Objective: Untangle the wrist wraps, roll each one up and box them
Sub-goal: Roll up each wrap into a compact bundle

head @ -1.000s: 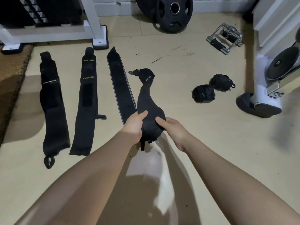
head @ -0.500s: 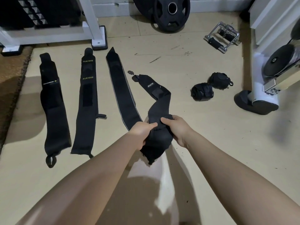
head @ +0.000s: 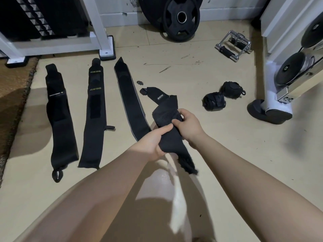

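Observation:
A black wrist wrap [head: 166, 112] is bunched between both hands above the floor, its labelled far end lying on the tiles and its frayed near end hanging down. My left hand [head: 153, 140] grips it from the left with the thumb on top. My right hand [head: 187, 125] pinches it from the right. Three other black wraps lie flat side by side to the left: one [head: 59, 117], a XUEYING one [head: 93, 119] and a grey-edged one [head: 130, 100]. Two rolled wraps [head: 214, 101] [head: 231, 89] sit on the floor to the right.
A white rack foot [head: 107, 53] and frame stand at the back left, a weight plate [head: 181, 16] leans on the wall, a metal cable handle [head: 232, 45] lies at the back right, and a white machine base [head: 270, 110] stands right. A brown mat [head: 12, 95] borders the left.
The wrap's far end dropped from raised to lying on the floor. Both hands shifted up along it and bunched it; its near end now hangs lower below my hands.

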Demonstrator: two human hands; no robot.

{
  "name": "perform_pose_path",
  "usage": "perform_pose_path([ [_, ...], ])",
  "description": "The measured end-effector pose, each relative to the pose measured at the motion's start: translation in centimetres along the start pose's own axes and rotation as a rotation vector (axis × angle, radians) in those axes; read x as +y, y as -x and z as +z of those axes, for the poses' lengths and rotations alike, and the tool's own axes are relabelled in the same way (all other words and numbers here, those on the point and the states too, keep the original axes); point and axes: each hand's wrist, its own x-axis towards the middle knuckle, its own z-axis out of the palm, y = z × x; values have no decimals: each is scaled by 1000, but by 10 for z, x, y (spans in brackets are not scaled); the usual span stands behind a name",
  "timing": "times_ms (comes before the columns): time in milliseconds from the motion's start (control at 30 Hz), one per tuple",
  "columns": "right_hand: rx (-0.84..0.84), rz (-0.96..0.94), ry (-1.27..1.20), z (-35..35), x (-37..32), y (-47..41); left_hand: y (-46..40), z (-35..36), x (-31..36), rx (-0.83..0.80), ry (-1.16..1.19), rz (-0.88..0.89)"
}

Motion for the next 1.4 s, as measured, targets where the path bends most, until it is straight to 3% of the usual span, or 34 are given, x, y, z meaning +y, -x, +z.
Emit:
perform_pose_path([
  [100,-2,15,-91,3,-7,4,6,2,14,67,-49,-36],
  [300,-326,338,-283,-7,-18,18,5,-7,33,292,-18,299],
  [400,-493,258,-181,-13,-23,29,4,-12,37,378,-37,407],
  [533,-363,97,-99,-14,-31,32,6,-18,40,425,-4,458],
  [633,-390,5,-121,-14,-39,33,8,-18,41,410,9,459],
  [733,-517,52,-204,-15,-44,37,12,-17,40,394,-27,431],
  [867,-628,94,-233,-18,-41,38,13,-20,37,279,105,425],
  [933,-589,63,-115,-18,-37,37,14,-20,36,243,143,431],
  [1033,-403,56,1,-15,-32,36,20,-14,36,204,177,426],
  [1133,-215,-15,-114,-7,-30,33,23,-7,33,145,160,403],
  [1233,-149,-103,-203,1,-34,32,24,-1,28,98,130,371],
  [1400,4,-43,-242,9,-36,26,28,3,19,-39,221,290],
])
